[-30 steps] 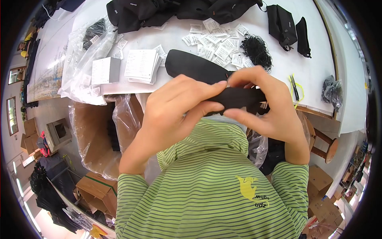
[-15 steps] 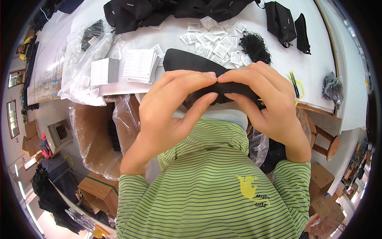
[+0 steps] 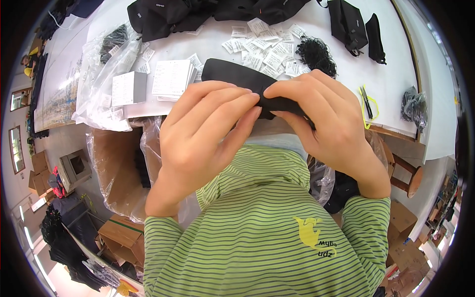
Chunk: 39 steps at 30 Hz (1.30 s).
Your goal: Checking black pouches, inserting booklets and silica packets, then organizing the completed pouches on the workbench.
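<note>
One black pouch (image 3: 237, 73) is pinched by the right hand (image 3: 331, 114), the nearer. Fingertips of the left hand (image 3: 198, 131) are drawn together at its edge; grip cannot be told. Long axis: slanted from beyond left hand into right. Beyond hands: two card stacks (image 3: 171, 79), one cord tangle (image 3: 316, 55); labels (image 3: 267, 48) uncountable.

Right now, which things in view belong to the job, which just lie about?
Likely in the job:
black fabric piece, in left hand and right hand

Untouched, maybe just lying about:
loose white labels
black cord tangle
dark tool
paper stack
</note>
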{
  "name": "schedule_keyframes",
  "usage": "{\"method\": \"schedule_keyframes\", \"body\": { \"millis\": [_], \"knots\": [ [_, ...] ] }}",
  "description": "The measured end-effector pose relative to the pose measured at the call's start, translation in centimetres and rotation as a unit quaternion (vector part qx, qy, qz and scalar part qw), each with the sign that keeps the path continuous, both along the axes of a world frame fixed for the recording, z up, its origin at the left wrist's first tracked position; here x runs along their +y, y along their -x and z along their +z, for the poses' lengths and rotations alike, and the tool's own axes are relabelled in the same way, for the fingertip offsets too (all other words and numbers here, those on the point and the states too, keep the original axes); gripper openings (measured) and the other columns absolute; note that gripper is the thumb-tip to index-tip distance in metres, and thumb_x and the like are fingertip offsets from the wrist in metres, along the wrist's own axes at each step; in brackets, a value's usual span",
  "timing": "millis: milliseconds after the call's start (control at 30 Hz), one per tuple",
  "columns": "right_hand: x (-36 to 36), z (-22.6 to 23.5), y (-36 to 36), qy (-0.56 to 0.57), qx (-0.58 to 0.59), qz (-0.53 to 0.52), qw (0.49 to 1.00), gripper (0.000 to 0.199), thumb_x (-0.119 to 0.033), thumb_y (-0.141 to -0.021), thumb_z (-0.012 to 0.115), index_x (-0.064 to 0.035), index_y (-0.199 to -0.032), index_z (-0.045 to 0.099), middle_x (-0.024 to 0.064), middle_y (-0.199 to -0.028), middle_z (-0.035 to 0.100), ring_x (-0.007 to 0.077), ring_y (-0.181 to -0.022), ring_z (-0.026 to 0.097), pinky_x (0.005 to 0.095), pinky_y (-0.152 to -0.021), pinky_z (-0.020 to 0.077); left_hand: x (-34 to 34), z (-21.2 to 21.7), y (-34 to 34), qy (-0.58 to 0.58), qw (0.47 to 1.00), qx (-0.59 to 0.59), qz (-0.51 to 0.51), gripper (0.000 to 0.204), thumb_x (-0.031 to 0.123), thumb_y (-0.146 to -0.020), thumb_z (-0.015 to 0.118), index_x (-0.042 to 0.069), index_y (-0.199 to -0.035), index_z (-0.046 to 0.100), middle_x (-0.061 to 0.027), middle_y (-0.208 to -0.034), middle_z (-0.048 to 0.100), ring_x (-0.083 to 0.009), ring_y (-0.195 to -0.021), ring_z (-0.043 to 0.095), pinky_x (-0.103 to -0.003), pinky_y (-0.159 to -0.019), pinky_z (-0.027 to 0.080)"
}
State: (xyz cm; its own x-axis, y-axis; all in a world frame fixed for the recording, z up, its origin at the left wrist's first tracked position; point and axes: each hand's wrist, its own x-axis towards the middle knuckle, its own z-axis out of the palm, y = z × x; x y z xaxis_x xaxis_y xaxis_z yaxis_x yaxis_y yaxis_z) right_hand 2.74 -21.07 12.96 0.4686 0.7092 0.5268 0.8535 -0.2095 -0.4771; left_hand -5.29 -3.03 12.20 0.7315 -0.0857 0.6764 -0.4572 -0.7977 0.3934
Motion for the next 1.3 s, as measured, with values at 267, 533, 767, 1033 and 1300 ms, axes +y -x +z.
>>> {"method": "schedule_keyframes", "body": {
  "millis": [267, 533, 767, 1033, 1300],
  "knots": [
    [0.2, -0.6, -0.1, 0.032, -0.031, 0.024, 0.999, 0.029, -0.003, -0.063, 0.072, -0.0038, -0.089, 0.062, 0.0064, -0.076, 0.059, 0.0242, -0.068, 0.057, 0.0342, -0.057, 0.0448, 0.6, -0.2, 0.3, -0.036, 0.997, 0.047, -0.047, 0.025, -0.004, -0.06, 0.074, -0.001, -0.083, 0.064, -0.0075, -0.08, 0.063, -0.0239, -0.077, 0.062, -0.031, -0.064, 0.052],
    [0.2, -0.5, -0.5, 0.029, 0.034, 0.054, 0.998, 0.028, -0.003, -0.064, 0.072, -0.0045, -0.09, 0.062, 0.0062, -0.075, 0.058, 0.0241, -0.067, 0.055, 0.0338, -0.057, 0.0439, 0.8, -0.5, 0.2, 0.054, 0.991, 0.116, -0.05, 0.019, -0.003, -0.065, 0.072, 0.002, -0.081, 0.065, -0.0061, -0.077, 0.064, -0.0218, -0.075, 0.062, -0.03, -0.062, 0.05],
    [-0.3, -0.1, -0.6, 0.073, 0.073, 0.046, 0.994, 0.024, -0.005, -0.068, 0.071, -0.0077, -0.09, 0.06, 0.0036, -0.077, 0.057, 0.0236, -0.075, 0.058, 0.0345, -0.063, 0.046, 0.8, -0.5, 0.1, 0.105, 0.979, 0.161, -0.062, 0.015, -0.003, -0.069, 0.071, 0.003, -0.081, 0.066, -0.0047, -0.074, 0.063, -0.0203, -0.073, 0.061, -0.029, -0.06, 0.049],
    [-0.4, 0.2, -0.7, 0.079, 0.104, 0.065, 0.989, 0.023, -0.007, -0.069, 0.071, -0.0075, -0.09, 0.061, 0.0042, -0.077, 0.059, 0.0243, -0.074, 0.059, 0.0348, -0.062, 0.0463, 0.6, -0.2, 0.1, 0.045, 0.989, 0.126, -0.069, 0.017, -0.004, -0.066, 0.072, 0.003, -0.08, 0.064, -0.0041, -0.074, 0.062, -0.0196, -0.071, 0.06, -0.028, -0.057, 0.049],
    [-0.8, 0.2, -0.6, 0.064, 0.167, 0.086, 0.98, 0.024, -0.009, -0.071, 0.072, -0.0081, -0.093, 0.063, 0.0054, -0.078, 0.06, 0.0259, -0.073, 0.059, 0.0341, -0.063, 0.0468, 1.1, -0.9, 0.3, 0.174, 0.959, 0.198, -0.107, 0.014, -0.004, -0.068, 0.07, 0.002, -0.08, 0.066, -0.0033, -0.074, 0.064, -0.0161, -0.072, 0.06, -0.026, -0.056, 0.048]
  ]
}}
